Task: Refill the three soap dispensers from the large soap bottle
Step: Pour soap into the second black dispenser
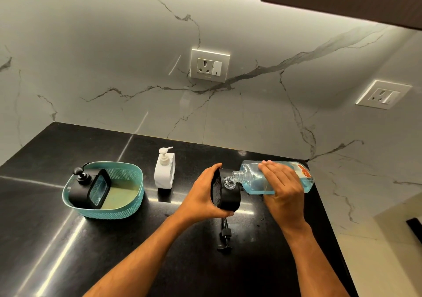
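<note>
While right hand (pixel 282 187) tips soap bottle (pixel 255 178), left hand (pixel 203 194) grips black dispenser (pixel 228 197).

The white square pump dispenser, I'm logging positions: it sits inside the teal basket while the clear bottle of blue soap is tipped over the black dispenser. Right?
Not quite. The head view shows the white square pump dispenser standing on the black countertop, beside the teal basket, not inside it. The clear bottle of blue soap is indeed tipped over the black dispenser.

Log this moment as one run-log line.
step: pouring | right hand: tilts large clear bottle of blue soap | left hand: holds open black dispenser | black pump: off, on counter
</note>
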A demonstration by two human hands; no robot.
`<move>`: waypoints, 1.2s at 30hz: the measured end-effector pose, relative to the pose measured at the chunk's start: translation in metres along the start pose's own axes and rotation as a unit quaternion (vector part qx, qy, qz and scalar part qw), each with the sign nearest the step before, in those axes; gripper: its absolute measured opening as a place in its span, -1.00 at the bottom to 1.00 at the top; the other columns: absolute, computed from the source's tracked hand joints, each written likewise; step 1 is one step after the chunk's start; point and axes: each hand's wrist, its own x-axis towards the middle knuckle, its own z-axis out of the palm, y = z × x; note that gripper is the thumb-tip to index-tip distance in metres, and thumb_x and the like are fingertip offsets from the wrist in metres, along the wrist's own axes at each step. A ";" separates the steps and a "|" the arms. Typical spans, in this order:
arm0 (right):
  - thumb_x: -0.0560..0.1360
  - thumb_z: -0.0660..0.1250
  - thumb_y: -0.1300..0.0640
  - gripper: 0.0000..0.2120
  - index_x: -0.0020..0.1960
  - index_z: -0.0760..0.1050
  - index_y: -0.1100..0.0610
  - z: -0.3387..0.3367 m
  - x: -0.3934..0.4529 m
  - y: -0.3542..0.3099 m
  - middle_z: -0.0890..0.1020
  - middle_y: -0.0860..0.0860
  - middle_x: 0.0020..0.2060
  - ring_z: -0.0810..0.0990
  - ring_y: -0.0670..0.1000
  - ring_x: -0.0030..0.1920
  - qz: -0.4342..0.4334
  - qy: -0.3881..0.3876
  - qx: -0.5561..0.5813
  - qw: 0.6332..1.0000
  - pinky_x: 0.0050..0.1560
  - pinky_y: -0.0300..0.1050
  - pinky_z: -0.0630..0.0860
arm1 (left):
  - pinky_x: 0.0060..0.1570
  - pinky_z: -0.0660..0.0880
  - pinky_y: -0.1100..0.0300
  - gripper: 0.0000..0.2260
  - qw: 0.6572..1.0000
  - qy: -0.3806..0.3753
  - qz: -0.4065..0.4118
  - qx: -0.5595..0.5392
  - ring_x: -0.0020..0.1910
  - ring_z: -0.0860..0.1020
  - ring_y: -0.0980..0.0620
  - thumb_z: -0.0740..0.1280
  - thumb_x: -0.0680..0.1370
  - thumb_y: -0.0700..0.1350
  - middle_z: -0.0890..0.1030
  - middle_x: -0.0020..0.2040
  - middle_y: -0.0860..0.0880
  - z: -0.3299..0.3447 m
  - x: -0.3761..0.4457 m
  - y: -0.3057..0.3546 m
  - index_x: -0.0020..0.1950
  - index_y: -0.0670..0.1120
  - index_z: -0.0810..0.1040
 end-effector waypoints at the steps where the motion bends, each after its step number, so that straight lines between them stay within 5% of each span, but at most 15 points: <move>1: 0.32 0.63 0.13 -0.36 0.36 0.58 0.21 0.000 0.000 0.000 0.65 0.14 0.28 0.60 0.16 0.33 0.000 -0.001 -0.001 1.000 0.30 0.23 0.56 | 0.50 0.38 0.17 0.12 1.000 0.000 -0.001 0.001 0.48 0.37 0.14 0.68 0.24 0.15 0.35 0.51 0.15 0.000 0.000 0.000 0.65 0.06 0.12; 20: 0.37 0.53 0.07 -0.43 0.35 0.59 0.22 0.000 0.001 0.000 0.66 0.14 0.27 0.61 0.16 0.32 -0.007 0.000 -0.002 1.000 0.30 0.21 0.56 | 0.51 0.39 0.06 0.13 1.000 -0.009 -0.005 0.004 0.48 0.38 0.11 0.69 0.23 0.15 0.35 0.51 0.13 -0.001 0.002 -0.004 0.65 0.06 0.12; 36: 0.35 0.56 0.11 -0.41 0.35 0.59 0.22 -0.002 0.005 0.000 0.66 0.14 0.27 0.60 0.16 0.33 -0.013 -0.003 -0.006 1.000 0.30 0.21 0.56 | 0.47 0.33 0.27 0.12 1.000 -0.013 0.005 -0.006 0.47 0.38 0.15 0.69 0.24 0.12 0.36 0.50 0.12 -0.003 0.004 -0.005 0.65 0.04 0.13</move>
